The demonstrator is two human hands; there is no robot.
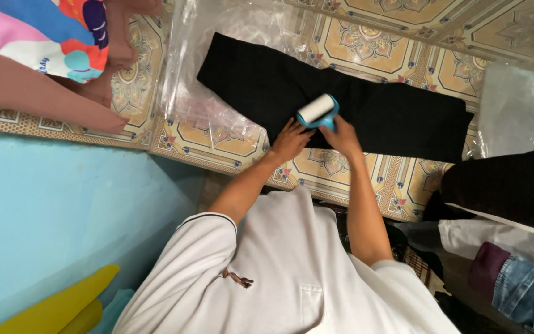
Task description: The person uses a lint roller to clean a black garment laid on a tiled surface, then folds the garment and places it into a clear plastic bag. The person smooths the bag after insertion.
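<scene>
— Where are the hands right now?

— Both sit at the near edge of the black garment (341,102), which lies spread flat across the patterned tiled floor (366,37). The right hand (343,135) is closed around the blue handle of a lint roller (316,111), whose white roll rests on the cloth. The left hand (290,141) lies open, palm down, fingers spread, pressing the cloth just beside the roller.

— How does the garment lie?

— It runs slantwise from upper left to lower right. Its upper left end lies over a clear plastic sheet (205,93); its far right end stops near another crumpled plastic sheet (517,105).

— Any open room around it?

— Bare tile shows beyond the far edge of the cloth, and a strip of tile between its near edge and the person's white shirt (292,266). To the left, the floor meets a pale blue surface (63,210). On the right it is tighter: a dark folded cloth (508,185) lies close by, with denim (526,291) below it.

— And upper left?

— Another person's brown sleeve (38,93) and a colourful garment (44,31), well apart from the roller.
</scene>
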